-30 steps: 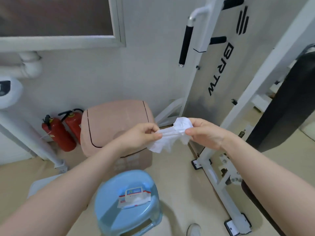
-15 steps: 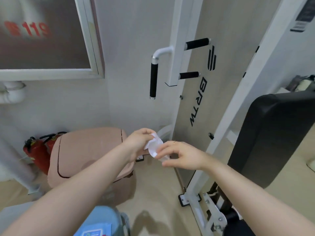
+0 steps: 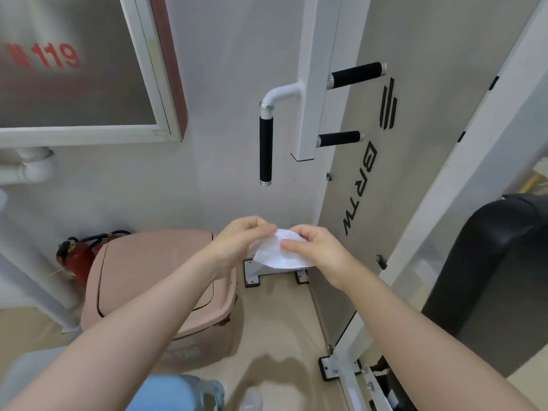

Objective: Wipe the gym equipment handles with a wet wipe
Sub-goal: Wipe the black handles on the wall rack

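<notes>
A white wet wipe [image 3: 277, 255] is spread between both hands at chest height. My left hand [image 3: 241, 241] pinches its left edge and my right hand [image 3: 315, 249] pinches its right side. Above them a white gym machine post [image 3: 314, 84] carries three black foam handles: a vertical handle [image 3: 266, 148] hanging on a bent white arm, an upper horizontal handle [image 3: 357, 75] and a lower horizontal handle [image 3: 339, 139]. Both hands are well below the handles and touch none of them.
A pink lidded bin [image 3: 154, 280] stands on the floor at left, with red fire extinguishers [image 3: 75, 256] behind it. A blue stool [image 3: 178, 393] is at the bottom edge. A black padded seat [image 3: 489, 271] and the white machine frame [image 3: 462, 161] stand at right.
The view has tilted up, bringing the handles lower in frame. The hands pulled the bunched wipe into a wider, flatter sheet.
</notes>
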{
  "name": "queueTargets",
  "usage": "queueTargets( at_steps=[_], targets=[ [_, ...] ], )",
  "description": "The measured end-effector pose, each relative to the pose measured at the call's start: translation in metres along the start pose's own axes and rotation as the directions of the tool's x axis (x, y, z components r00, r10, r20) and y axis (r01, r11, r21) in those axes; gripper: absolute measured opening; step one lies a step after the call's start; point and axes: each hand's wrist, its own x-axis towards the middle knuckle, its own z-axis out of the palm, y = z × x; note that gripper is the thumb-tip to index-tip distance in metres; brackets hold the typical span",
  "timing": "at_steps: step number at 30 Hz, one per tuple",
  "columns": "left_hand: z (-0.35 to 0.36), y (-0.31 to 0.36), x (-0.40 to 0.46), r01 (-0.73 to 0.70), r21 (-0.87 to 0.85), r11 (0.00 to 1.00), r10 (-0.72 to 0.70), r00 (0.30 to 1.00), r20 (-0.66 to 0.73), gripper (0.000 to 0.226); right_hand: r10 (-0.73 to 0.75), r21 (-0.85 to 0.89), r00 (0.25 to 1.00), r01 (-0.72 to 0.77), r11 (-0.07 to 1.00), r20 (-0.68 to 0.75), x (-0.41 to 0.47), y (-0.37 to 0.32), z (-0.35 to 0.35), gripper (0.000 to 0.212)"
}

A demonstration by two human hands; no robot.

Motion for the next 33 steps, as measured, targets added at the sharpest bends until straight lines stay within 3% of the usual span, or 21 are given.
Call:
queueTargets(
  at_steps=[3, 5, 8, 11, 13, 15, 17, 20, 22, 25, 27, 30, 33],
  targets=[
    [-0.011, 0.001, 0.03, -0.05, 0.146, 0.988, 0.056, 0.998, -0.034, 0.018, 0.08, 0.264, 0.997, -0.083, 0.961, 0.023, 0.025, -0.004, -0.014, 0.003],
    [-0.025, 0.005, 0.066, -0.06, 0.142, 0.988, 0.069, 0.996, -0.059, 0.02, 0.137, 0.394, 0.991, -0.126, 0.911, -0.001, 0.061, -0.011, -0.022, 0.004],
    [-0.033, 0.017, 0.09, -0.059, 0.105, 0.993, 0.071, 0.991, -0.113, 0.039, 0.177, 0.489, 0.973, -0.083, 0.868, -0.149, 0.092, -0.02, -0.03, 0.016],
    [-0.061, 0.041, 0.136, -0.127, 0.152, 0.98, 0.158, 0.964, -0.214, 0.041, 0.227, 0.392, 0.805, 0.007, 0.92, -0.547, 0.144, -0.044, -0.034, 0.022],
    [-0.078, 0.063, 0.161, -0.18, 0.197, 0.964, 0.228, 0.938, -0.261, 0.036, 0.065, 0.184, 0.738, 0.081, 0.98, -0.672, 0.172, -0.064, -0.031, 0.011],
    [-0.091, 0.08, 0.18, -0.234, 0.243, 0.941, 0.292, 0.926, -0.239, 0.031, -0.103, 0.041, 0.754, 0.17, 0.985, -0.649, 0.192, -0.083, -0.018, 0.004],
    [-0.097, 0.09, 0.193, -0.292, 0.262, 0.92, 0.341, 0.925, -0.165, 0.025, -0.179, 0.001, 0.786, 0.223, 0.975, -0.591, 0.209, -0.094, -0.003, 0.003],
    [-0.099, 0.09, 0.207, -0.334, 0.247, 0.91, 0.365, 0.927, -0.088, 0.02, -0.217, 0.212, 0.856, 0.348, 0.913, -0.469, 0.219, -0.093, 0.008, 0.024],
    [-0.101, 0.088, 0.216, -0.355, 0.25, 0.901, 0.388, 0.916, -0.099, 0.018, -0.192, 0.354, 0.873, 0.371, 0.859, -0.448, 0.223, -0.079, 0.001, 0.027],
    [-0.104, 0.089, 0.226, -0.38, 0.254, 0.89, 0.407, 0.911, -0.064, 0.011, -0.167, 0.183, 0.89, 0.265, 0.947, -0.425, 0.227, -0.06, -0.004, 0.015],
    [-0.107, 0.093, 0.231, -0.389, 0.272, 0.88, 0.409, 0.912, -0.021, 0.013, -0.247, 0.077, 0.911, 0.287, 0.955, -0.33, 0.233, -0.057, -0.008, 0.024],
    [-0.11, 0.097, 0.238, -0.397, 0.286, 0.872, 0.412, 0.911, 0.008, 0.015, -0.385, 0.042, 0.873, 0.415, 0.909, -0.298, 0.241, -0.075, -0.017, 0.03],
    [-0.112, 0.097, 0.241, -0.399, 0.232, 0.887, 0.403, 0.915, 0.032, 0.012, -0.384, 0.084, 0.853, 0.438, 0.895, -0.353, 0.252, -0.08, -0.017, 0.024]
  ],
)
